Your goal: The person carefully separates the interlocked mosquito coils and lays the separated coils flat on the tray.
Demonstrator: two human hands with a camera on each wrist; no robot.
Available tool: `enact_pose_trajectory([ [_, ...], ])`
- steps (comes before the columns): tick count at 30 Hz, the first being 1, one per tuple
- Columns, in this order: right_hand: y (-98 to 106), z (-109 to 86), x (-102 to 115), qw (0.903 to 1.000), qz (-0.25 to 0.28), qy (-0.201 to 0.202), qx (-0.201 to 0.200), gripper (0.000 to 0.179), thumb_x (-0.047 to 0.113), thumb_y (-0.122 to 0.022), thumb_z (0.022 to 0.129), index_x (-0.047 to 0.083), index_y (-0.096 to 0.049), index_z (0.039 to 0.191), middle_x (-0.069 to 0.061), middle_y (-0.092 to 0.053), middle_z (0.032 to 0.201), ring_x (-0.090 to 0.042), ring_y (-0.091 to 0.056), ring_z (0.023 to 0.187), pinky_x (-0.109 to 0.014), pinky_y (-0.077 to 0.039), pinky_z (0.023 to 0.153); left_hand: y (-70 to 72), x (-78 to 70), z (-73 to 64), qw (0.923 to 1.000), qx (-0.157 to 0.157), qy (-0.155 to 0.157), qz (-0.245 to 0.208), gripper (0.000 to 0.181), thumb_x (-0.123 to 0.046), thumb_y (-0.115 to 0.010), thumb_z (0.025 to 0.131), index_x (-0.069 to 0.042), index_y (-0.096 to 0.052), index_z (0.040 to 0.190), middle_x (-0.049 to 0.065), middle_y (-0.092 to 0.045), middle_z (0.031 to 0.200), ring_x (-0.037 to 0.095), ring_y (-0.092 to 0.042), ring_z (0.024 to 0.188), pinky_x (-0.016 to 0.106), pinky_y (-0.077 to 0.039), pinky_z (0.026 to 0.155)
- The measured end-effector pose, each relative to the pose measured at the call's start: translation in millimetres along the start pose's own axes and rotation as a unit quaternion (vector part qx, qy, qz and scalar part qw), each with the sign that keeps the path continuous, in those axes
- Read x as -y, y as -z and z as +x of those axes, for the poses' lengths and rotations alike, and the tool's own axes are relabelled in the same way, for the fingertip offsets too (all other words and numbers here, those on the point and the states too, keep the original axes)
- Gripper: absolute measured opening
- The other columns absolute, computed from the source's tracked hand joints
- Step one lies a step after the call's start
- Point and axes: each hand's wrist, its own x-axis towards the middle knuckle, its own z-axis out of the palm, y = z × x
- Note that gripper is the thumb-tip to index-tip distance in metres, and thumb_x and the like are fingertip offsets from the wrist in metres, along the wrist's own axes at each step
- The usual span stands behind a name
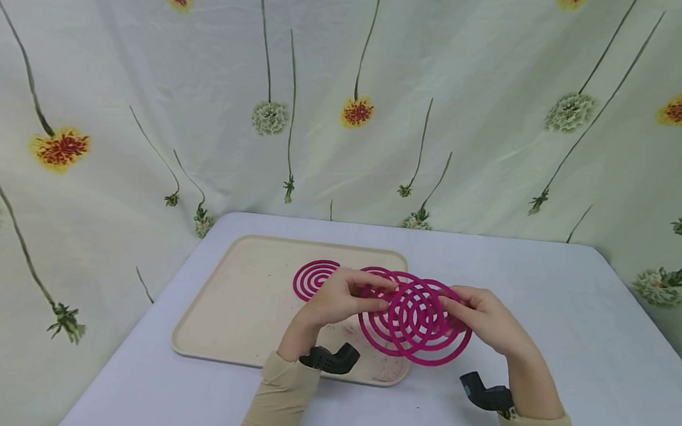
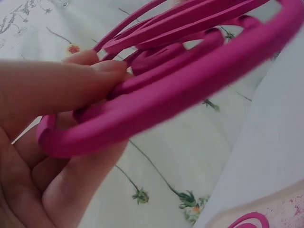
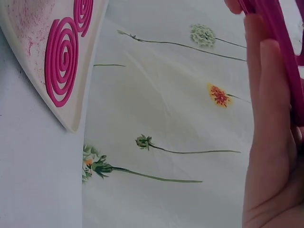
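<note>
Magenta mosquito coils [image 1: 434, 363], overlapping one another, are held up above the right part of a beige tray [image 1: 233, 304]. My left hand [image 1: 335, 298] pinches their left side between thumb and fingers; in the left wrist view the thumb [image 2: 90, 78] lies over one coil [image 2: 156, 109]. On the other side, my right hand [image 1: 491, 316] grips the right edge, and the right wrist view shows only part of its fingers against a coil [image 3: 285, 57]. Whether the held coils are joined or separate, I cannot tell.
On the tray lies another magenta coil [image 1: 296, 282], left of the held ones; a further coil is partly hidden behind them. Pink crumbs [image 1: 389, 373] dot the tray's near right corner. The tray sits on a white table [image 1: 548, 307], with a flower-patterned cloth [image 1: 490, 118] behind it.
</note>
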Motion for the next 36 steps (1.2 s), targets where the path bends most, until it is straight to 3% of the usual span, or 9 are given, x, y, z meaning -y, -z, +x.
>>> enact_pose_trajectory([
  [5,-12,4.7,3,0.9897,0.035,-0.022,-0.137,0.034,0.018,-0.055,0.095,-0.009,-0.058,0.115,-0.02,-0.066,0.093,-0.014,-0.066,0.076,-0.024,-0.054,0.071,-5.4,-0.1,3.2,0.9908,-0.124,-0.016,-0.053,0.033,0.003,-0.067,0.083,0.006,-0.063,0.115,0.023,-0.066,0.101,0.01,-0.062,0.074,0.025,-0.055,0.069],
  [8,-19,7.8,6,0.9722,0.075,-0.043,-0.217,0.041,0.026,-0.056,0.095,-0.007,-0.057,0.118,-0.018,-0.065,0.101,-0.01,-0.065,0.081,-0.023,-0.054,0.073,-10.2,-1.7,5.4,0.9786,-0.189,-0.016,-0.08,0.035,-0.002,-0.069,0.083,0.004,-0.063,0.117,0.021,-0.066,0.107,0.012,-0.065,0.081,0.027,-0.055,0.074],
  [11,-23,9.7,8,0.9526,0.128,-0.056,-0.27,0.046,0.031,-0.056,0.094,-0.006,-0.055,0.122,-0.009,-0.065,0.102,-0.009,-0.064,0.085,-0.022,-0.053,0.075,-12.2,-2.7,7.0,0.9733,-0.213,-0.006,-0.086,0.036,-0.008,-0.069,0.085,0.001,-0.063,0.118,0.016,-0.066,0.111,0.013,-0.065,0.087,0.03,-0.054,0.079],
  [14,-23,9.8,8,0.9472,0.146,-0.063,-0.279,0.048,0.033,-0.056,0.094,-0.006,-0.054,0.123,-0.001,-0.064,0.099,-0.01,-0.063,0.086,-0.022,-0.053,0.075,-8.5,-3.4,5.0,0.9776,-0.194,0.003,-0.081,0.034,-0.009,-0.068,0.086,0.001,-0.064,0.118,0.017,-0.065,0.112,0.013,-0.065,0.088,0.03,-0.053,0.079],
  [19,-18,7.0,6,0.9712,0.093,-0.062,-0.21,0.042,0.028,-0.055,0.095,-0.008,-0.054,0.116,-0.006,-0.066,0.094,-0.011,-0.064,0.081,-0.023,-0.054,0.074,3.8,-1.8,-1.2,0.996,-0.074,0.005,-0.05,0.03,0.003,-0.065,0.085,0.005,-0.063,0.115,0.023,-0.066,0.102,0.014,-0.062,0.075,0.025,-0.055,0.068],
  [23,-14,5.0,5,0.9839,0.058,-0.055,-0.159,0.038,0.025,-0.055,0.095,-0.008,-0.055,0.114,-0.016,-0.065,0.095,-0.014,-0.064,0.079,-0.024,-0.054,0.073,8.0,-1.2,-2.8,0.9996,-0.005,0.002,-0.027,0.025,0.005,-0.066,0.083,0.007,-0.066,0.108,0.02,-0.066,0.092,0.023,-0.061,0.07,0.027,-0.055,0.065],
  [27,-9,1.4,4,0.9926,0.036,-0.045,-0.106,0.036,0.02,-0.059,0.094,-0.008,-0.054,0.116,-0.018,-0.066,0.097,-0.018,-0.065,0.08,-0.025,-0.054,0.073,8.6,-2.2,-3.6,0.9999,0.001,0.001,-0.014,0.018,0.005,-0.067,0.082,0.006,-0.068,0.099,0.017,-0.067,0.086,0.028,-0.062,0.069,0.03,-0.056,0.066],
  [32,-4,-1.8,3,0.9981,0.031,-0.032,-0.042,0.035,0.015,-0.062,0.091,-0.01,-0.056,0.114,-0.015,-0.068,0.089,-0.021,-0.067,0.075,-0.028,-0.056,0.069,7.2,-3.6,-3.7,0.9999,0.009,0.007,0.007,0.022,0.001,-0.068,0.083,0.005,-0.069,0.104,0.014,-0.069,0.092,0.016,-0.063,0.073,0.029,-0.055,0.068],
  [36,-6,0.3,4,0.9976,0.028,-0.022,-0.06,0.03,0.014,-0.061,0.092,-0.01,-0.059,0.109,-0.015,-0.069,0.086,-0.018,-0.067,0.073,-0.028,-0.056,0.068,2.8,-2.0,-1.6,0.9998,-0.019,-0.003,0.002,0.026,0.001,-0.067,0.083,0.006,-0.067,0.108,0.016,-0.069,0.093,0.013,-0.061,0.072,0.027,-0.055,0.066],
])
